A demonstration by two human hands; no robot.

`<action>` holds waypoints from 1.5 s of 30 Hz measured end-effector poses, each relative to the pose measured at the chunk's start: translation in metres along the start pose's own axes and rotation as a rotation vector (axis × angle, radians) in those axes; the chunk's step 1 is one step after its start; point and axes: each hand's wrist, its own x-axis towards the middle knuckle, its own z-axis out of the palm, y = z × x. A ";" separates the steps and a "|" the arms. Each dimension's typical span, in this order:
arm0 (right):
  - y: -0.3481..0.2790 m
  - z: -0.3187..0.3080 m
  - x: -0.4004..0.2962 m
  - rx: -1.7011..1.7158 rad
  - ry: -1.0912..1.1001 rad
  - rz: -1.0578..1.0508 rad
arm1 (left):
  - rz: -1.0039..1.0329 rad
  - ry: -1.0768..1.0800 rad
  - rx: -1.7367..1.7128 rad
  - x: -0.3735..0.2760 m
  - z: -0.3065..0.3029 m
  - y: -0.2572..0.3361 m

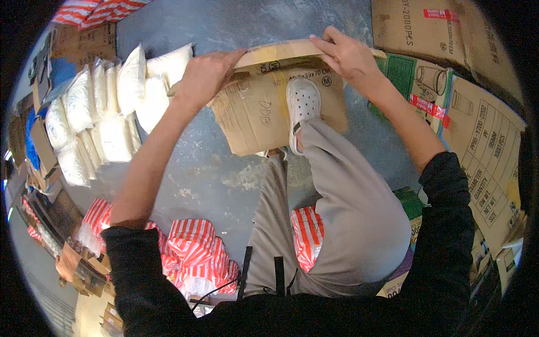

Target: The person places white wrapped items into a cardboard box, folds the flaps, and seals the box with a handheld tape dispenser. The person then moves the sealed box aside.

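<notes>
A brown cardboard box [252, 122] is in front of me with its far edge raised off the floor; it looks partly flattened. It bears print, handwriting and a strip of yellowish tape. My left hand [206, 78] grips the left end of its upper edge. On the right end of that edge, the fingers of my right hand [347, 59] are curled over the cardboard. A white clog [304, 99] on one of my feet overlaps the box's printed panel, apparently pressing on it. My other foot is mostly hidden behind the panel's near edge.
White filled plastic bags [111, 135] are piled on the grey floor [198, 185] at left. Red-and-white striped bags [191, 244] lie near my legs, another [306, 236] between them. Large printed cartons [484, 151] line the right side. Cluttered boxes [80, 265] stand at lower left.
</notes>
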 end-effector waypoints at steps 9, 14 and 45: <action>-0.026 0.056 -0.112 0.185 -0.257 -0.115 | 0.112 -0.136 0.135 -0.061 0.054 0.081; -0.036 0.058 -0.119 0.156 -0.147 -0.146 | -0.056 -0.046 -0.010 -0.085 0.083 0.093; -0.083 0.134 -0.234 -0.026 0.066 0.091 | -0.199 0.122 0.068 -0.161 0.195 0.155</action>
